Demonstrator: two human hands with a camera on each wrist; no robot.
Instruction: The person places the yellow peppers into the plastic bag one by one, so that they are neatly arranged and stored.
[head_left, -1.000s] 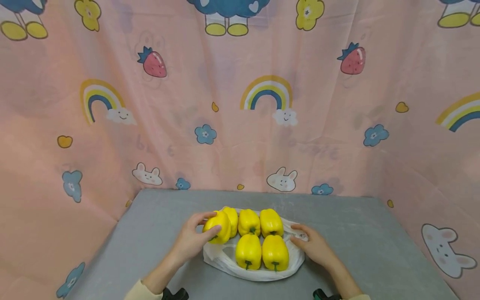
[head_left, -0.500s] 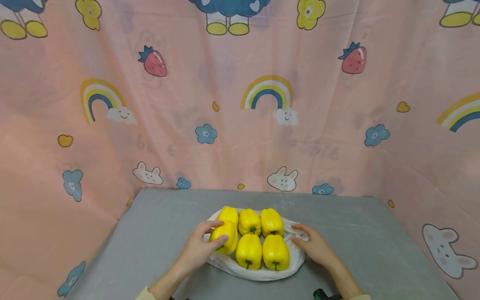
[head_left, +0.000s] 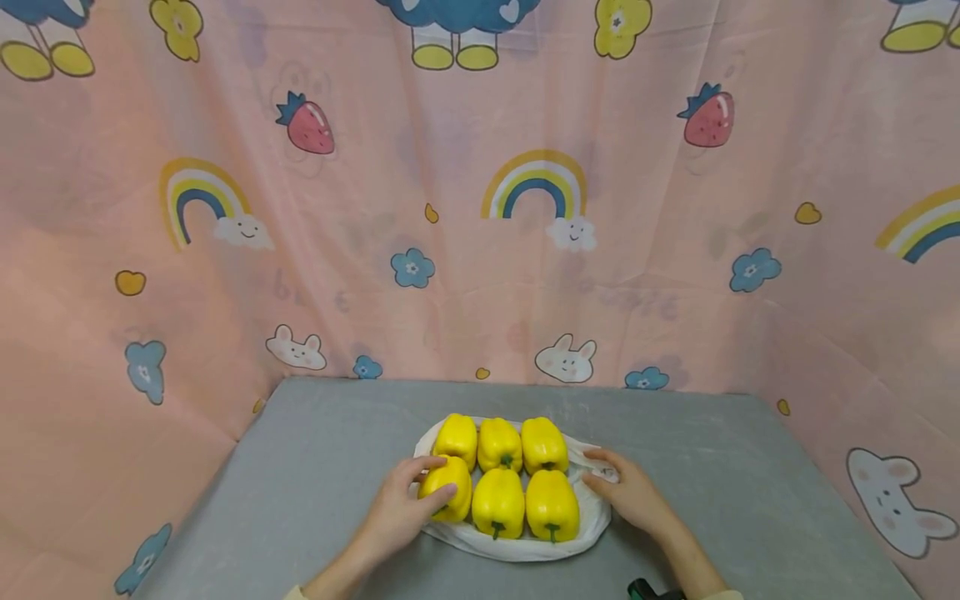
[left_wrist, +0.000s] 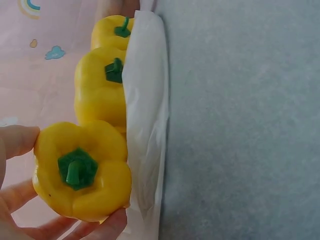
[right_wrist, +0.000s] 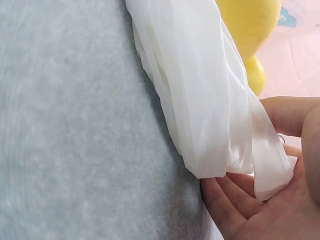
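A yellow bell pepper at the front left of the white plastic bag is in the grip of my left hand. In the left wrist view, thumb and fingers curl round this pepper, and its green stem faces the camera. Several more yellow bell peppers stand inside the bag, among them a front middle one and a front right one. Over at the bag's right side, my right hand holds the rim. Its thumb and fingers lie either side of the folded plastic in the right wrist view.
The bag lies on a grey table. Behind and beside the table hangs a pink printed curtain. Part of a dark object shows at the bottom edge near the right forearm.
My left hand has brought its bell pepper toward the front and slightly right, down into the front left spot of the bag. The right hand has stayed at the bag's rim.
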